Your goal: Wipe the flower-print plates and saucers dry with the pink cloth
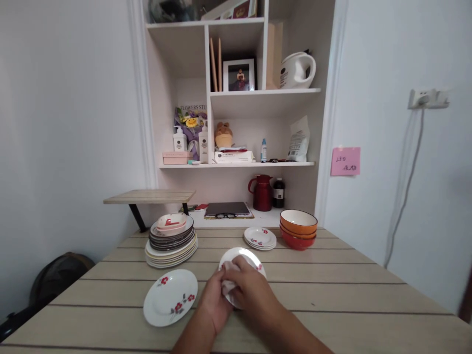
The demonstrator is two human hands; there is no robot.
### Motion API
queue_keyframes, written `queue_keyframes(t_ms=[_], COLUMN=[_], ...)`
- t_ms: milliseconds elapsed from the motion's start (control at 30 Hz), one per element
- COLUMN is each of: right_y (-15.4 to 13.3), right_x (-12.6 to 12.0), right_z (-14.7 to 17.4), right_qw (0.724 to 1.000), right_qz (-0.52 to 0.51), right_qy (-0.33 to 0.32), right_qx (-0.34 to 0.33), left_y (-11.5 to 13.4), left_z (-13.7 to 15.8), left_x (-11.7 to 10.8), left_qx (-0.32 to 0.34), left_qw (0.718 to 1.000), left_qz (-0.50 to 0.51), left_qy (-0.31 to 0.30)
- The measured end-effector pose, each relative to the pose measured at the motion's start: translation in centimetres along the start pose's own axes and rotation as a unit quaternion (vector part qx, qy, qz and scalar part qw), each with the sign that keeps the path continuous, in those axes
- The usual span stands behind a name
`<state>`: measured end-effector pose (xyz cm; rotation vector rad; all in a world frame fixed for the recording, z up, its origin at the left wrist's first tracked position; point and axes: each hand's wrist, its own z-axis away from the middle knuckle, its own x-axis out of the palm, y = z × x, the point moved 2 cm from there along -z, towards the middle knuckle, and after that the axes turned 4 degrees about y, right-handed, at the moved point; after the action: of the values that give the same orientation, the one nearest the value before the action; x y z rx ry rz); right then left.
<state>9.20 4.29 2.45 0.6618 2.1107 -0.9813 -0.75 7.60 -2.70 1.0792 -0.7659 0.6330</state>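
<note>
A white plate with red flowers [232, 253] is tilted up in front of me, partly covered by my hands. My left hand [216, 300] grips its left edge, with the fingers mostly hidden. Bunched in my right hand [249, 285] is a crumpled white tissue or cloth [229, 278], which lies against the plate's face. Another flowered plate [165, 297] rests flat on the table to the left of my hands. Beyond my hands, to the right, sits a small stack of flowered plates [260, 237].
At the left is a tall stack of plates [171, 255] topped by small dishes [171, 221]. Orange and red bowls [298, 228] are stacked at the right. A red jug [262, 191] and a laptop [226, 210] with glasses stand behind the slatted table [332, 295].
</note>
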Motion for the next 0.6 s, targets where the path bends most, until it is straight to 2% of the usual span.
queue_keyframes(t_ms=[100,200,333,467,600], right_y=[1.1,2.6,4.2,3.7,1.1], right_x=[-0.8,-1.6,-1.7,-1.0,-0.5], right_z=[-0.4,-0.7,-0.6,-0.2,0.1], right_qw=[0.999,0.994,0.985,0.989,0.997], right_qz=[0.016,0.07,0.111,0.077,0.009], right_qy=[0.027,0.032,-0.018,-0.071,-0.073], right_qx=[0.024,0.081,0.131,0.104,0.023], left_y=[-0.7,-0.4,0.8,1.6,1.3], left_z=[0.3,0.5,-0.1,-0.9,-0.5], left_x=[0.8,1.0,0.1,-0.9,-1.0], left_qx=[-0.008,0.002,0.049,0.065,0.022], left_qw=[0.999,0.999,0.999,0.998,1.0], left_qz=[-0.029,-0.024,-0.008,0.011,0.0], left_qy=[-0.026,-0.03,-0.016,-0.01,-0.005])
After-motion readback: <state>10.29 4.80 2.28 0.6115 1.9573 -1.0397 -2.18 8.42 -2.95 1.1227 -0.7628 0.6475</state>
